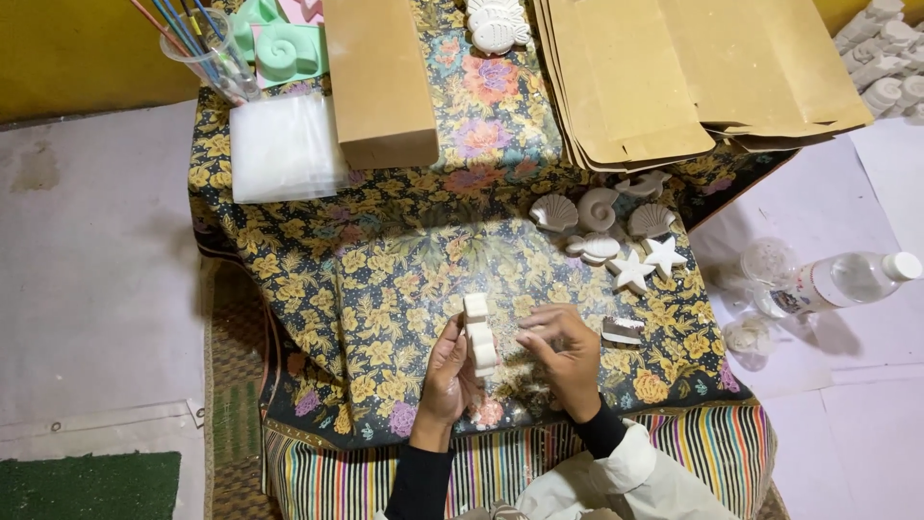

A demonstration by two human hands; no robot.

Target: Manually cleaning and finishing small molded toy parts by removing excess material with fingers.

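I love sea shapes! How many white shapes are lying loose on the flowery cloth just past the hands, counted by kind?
Stars: 2
Fan shells: 2
Spiral shells: 1
Fish: 1
Total: 6
One more piece at the back is partly hidden, so it is not counted. The left hand holds another white shape.

**A:** so what are the hands doing here?

**B:** left hand (450,371) holds a white plaster piece (478,334) up on edge, right hand (563,351) is curled just beside it, over the floral-cloth counter (385,279).

**A:** other stuff around?

**B:** white shells and two stars (647,262) further up, a small scraper (623,330) near the right hand, a plastic bottle (842,279) off to the right.
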